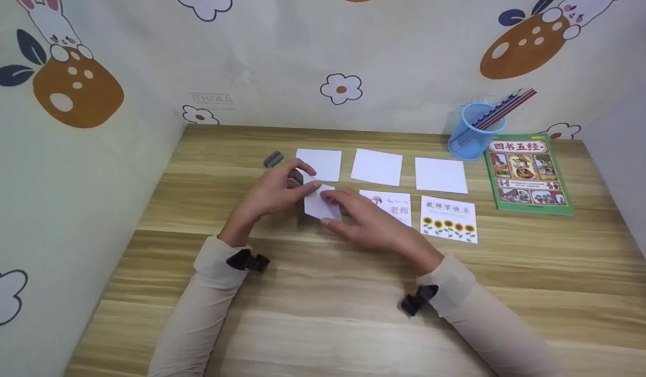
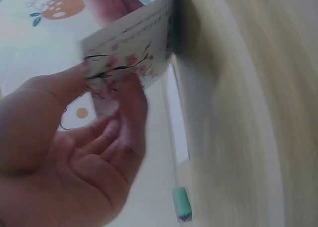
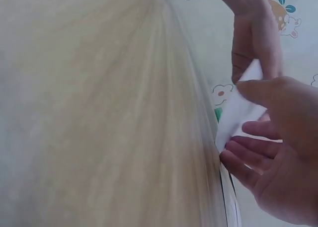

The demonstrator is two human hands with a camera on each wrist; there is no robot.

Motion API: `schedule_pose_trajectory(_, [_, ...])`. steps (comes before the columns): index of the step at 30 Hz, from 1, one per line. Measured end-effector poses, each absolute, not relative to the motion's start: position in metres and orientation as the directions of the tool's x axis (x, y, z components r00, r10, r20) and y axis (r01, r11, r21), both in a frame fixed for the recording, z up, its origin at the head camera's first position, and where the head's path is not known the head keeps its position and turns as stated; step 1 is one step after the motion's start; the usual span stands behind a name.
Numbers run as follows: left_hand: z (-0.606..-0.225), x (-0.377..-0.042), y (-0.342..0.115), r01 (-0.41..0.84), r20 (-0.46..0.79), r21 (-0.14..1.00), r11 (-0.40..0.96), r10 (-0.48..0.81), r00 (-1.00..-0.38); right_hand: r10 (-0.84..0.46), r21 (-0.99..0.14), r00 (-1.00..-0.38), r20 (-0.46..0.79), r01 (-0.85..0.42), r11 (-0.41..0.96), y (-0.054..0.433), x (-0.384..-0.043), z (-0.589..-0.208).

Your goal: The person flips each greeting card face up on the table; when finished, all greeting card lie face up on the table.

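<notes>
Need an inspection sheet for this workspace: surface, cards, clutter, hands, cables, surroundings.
Surface: wood-grain table.
Job's things: held card, blossom print on one side, other side looks white; on the table, three white cards and two printed cards, one partly covered.
Clutter: blue cup with pencils, green-edged book, small block.
Hands: left hand and right hand both pinch the held card.
Cables: nothing seen.
Surroundings: pale wall with rabbit, fruit and flower prints.

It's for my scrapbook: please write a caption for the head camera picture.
Both hands hold a white card at the table, near a sunflower card, with a blue pencil cup farther back.
</notes>
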State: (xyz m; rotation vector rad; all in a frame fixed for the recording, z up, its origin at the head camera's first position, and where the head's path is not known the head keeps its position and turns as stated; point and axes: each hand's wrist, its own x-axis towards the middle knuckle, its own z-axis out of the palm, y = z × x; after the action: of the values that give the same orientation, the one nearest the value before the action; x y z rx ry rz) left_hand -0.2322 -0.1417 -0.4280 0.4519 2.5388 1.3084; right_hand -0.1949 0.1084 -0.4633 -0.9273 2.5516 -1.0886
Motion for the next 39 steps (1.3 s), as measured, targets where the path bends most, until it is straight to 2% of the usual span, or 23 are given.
schedule_pose_trajectory(5, [-0.429,-0.232,-0.135,0.161,0.021,0.941,0.297,0.426,-0.905,-0.560,-0.825,-0.822,0.105,-0.387,0.413,0.106,-0.197,-0.465])
schedule_pose_trajectory(8, [-0.432,-0.234,-0.132,0.207,0.069,0.947,0.246,0.475,-0.877,-0.499,-0.849,-0.853,0.156,-0.373,0.373,0.105,-0.199,-0.465])
schedule_pose_trajectory(12, [-0.435,-0.237,-0.131,0.278,0.105,0.919,0.279,0.505,-0.857,-0.444,-0.891,-0.876,0.190,-0.343,0.296,0.106,-0.201,-0.462])
schedule_pose_trajectory(17, [-0.437,-0.238,-0.131,0.317,0.125,0.901,0.295,0.524,-0.843,-0.424,-0.901,-0.874,0.238,-0.362,0.239,0.108,-0.203,-0.457])
schedule_pose_trajectory(25, [-0.436,-0.235,-0.130,0.290,0.073,0.896,0.337,0.532,-0.844,-0.353,-0.886,-0.882,0.313,-0.405,0.226,0.116,-0.208,-0.453])
schedule_pose_trajectory(31, [-0.436,-0.235,-0.129,0.312,0.037,0.822,0.476,0.501,-0.864,-0.317,-0.859,-0.892,0.322,-0.416,0.299,0.121,-0.212,-0.454])
schedule_pose_trajectory(35, [-0.439,-0.235,-0.133,0.240,-0.044,0.752,0.613,0.410,-0.911,-0.315,-0.847,-0.898,0.308,-0.410,0.339,0.121,-0.213,-0.455])
schedule_pose_trajectory(39, [-0.443,-0.236,-0.137,0.182,-0.087,0.725,0.665,0.350,-0.933,-0.371,-0.812,-0.893,0.254,-0.405,0.419,0.122,-0.212,-0.455])
